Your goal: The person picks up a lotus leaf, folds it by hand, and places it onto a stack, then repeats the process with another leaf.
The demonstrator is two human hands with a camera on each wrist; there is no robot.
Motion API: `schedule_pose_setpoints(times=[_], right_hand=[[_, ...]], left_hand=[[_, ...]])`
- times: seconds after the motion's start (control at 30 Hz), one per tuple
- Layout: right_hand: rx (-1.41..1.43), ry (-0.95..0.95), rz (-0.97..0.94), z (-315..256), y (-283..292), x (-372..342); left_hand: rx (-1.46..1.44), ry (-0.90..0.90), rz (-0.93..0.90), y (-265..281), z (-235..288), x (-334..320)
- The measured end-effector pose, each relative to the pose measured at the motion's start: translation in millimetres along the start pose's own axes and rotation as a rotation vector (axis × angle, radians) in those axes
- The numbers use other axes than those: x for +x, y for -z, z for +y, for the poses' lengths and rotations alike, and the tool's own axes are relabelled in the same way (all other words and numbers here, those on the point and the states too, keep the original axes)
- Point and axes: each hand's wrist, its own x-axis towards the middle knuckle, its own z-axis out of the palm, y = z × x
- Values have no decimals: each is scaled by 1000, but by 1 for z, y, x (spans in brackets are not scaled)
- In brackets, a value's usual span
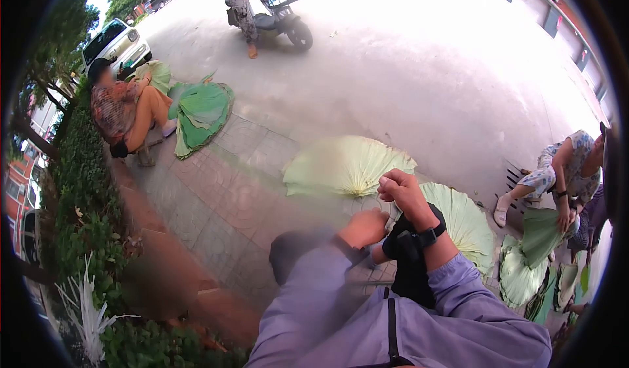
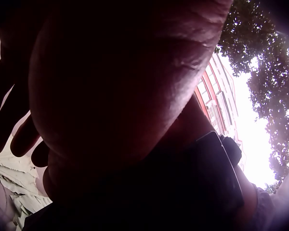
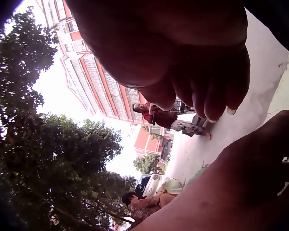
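My right hand [image 1: 403, 192] is raised with curled fingers, nothing visible in it. Its curled fingers [image 3: 216, 94] show dark in the right wrist view. My left hand [image 1: 365, 228] is lower and just left of it, above my lap; its fingers [image 2: 5, 115] hang spread and fairly straight in the left wrist view. A fanned stack of pale green lotus leaves [image 1: 354, 165] lies on the ground beyond both hands. Another pale leaf stack [image 1: 458, 220] lies right of the right wrist, partly hidden by my arm.
At left, a seated person [image 1: 121, 109] handles leaves beside a greener leaf pile [image 1: 202, 112] and a hedge [image 1: 82, 178]. Another seated person [image 1: 567, 165] at right holds a folded leaf [image 1: 542, 234]. Someone stands by a scooter [image 1: 283, 24] at the back.
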Motion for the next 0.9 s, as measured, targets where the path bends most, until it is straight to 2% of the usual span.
schedule_pose_setpoints(times=[0.17,0.4,0.5,0.6,0.9], right_hand=[[2,-6,-14,-3,-1,-1],[-74,-8,-31,-2,0,0],[-100,-19,-43,-3,1,1],[-135,-39,-60,-3,-2,0],[-304,-46,-212,0,-6,-1]], left_hand=[[-55,-25,8,-11,1,1],[79,-32,-63,-28,7,9],[121,-71,-45,-34,6,10],[104,-30,36,-31,13,6],[59,-30,-108,-22,13,9]])
